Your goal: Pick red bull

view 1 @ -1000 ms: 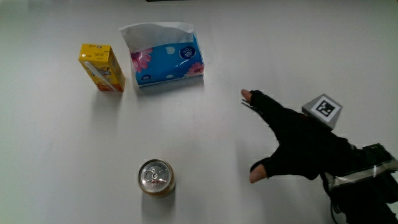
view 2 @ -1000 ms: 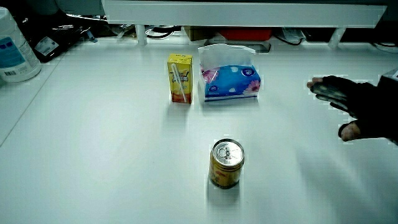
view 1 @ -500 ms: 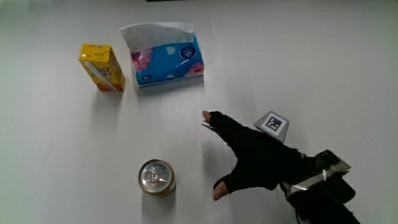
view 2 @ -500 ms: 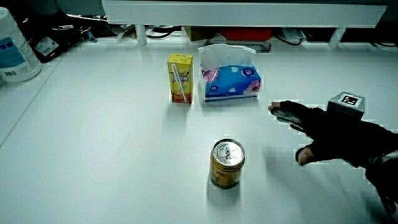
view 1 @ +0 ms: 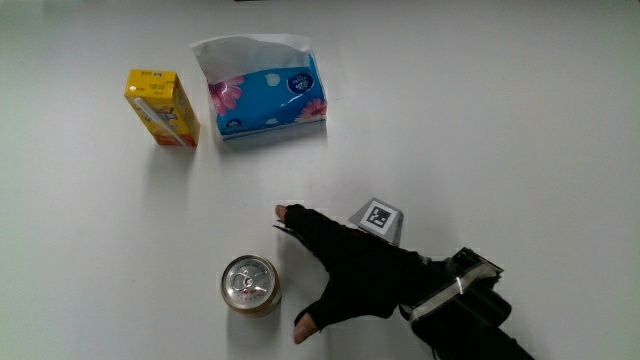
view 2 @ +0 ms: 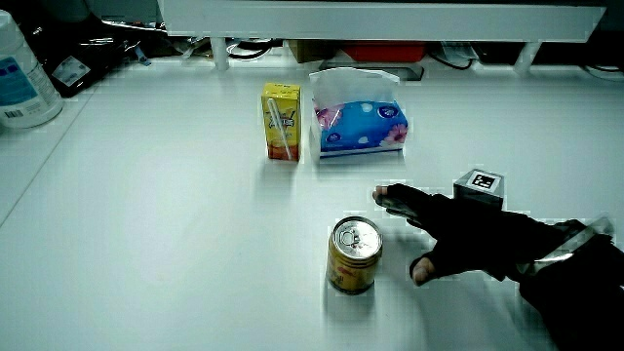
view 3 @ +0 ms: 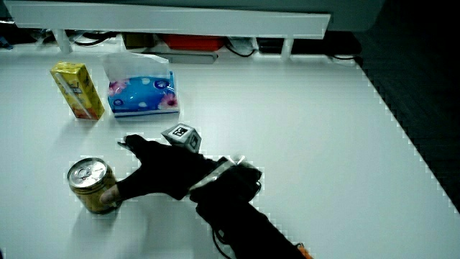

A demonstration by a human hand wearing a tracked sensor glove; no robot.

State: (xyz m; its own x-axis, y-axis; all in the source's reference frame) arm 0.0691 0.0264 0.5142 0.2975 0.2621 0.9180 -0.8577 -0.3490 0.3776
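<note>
A gold-coloured can with a silver top [view 1: 250, 285] stands upright on the white table, nearer to the person than the carton and the tissue pack; both side views show it [view 2: 355, 255] [view 3: 92, 185]. The gloved hand [view 1: 318, 268] hovers low over the table right beside the can, fingers spread and holding nothing. Its forefinger points past the can toward the tissue pack, and its thumb lies close to the can's side with a small gap between them. Both side views show the hand [view 2: 414, 234] [view 3: 136, 169] with its patterned cube [view 1: 376, 217].
A yellow juice carton [view 1: 163, 107] and a blue flowered tissue pack [view 1: 268, 95] stand side by side, farther from the person than the can. A white bottle [view 2: 21, 73] stands at the table's edge, and a low white partition [view 2: 390, 19] runs along the table.
The hand has travelled across the table toward the can and nearer to the person, ending right beside it. Its fingers stay spread. Can, carton and tissue pack have not moved.
</note>
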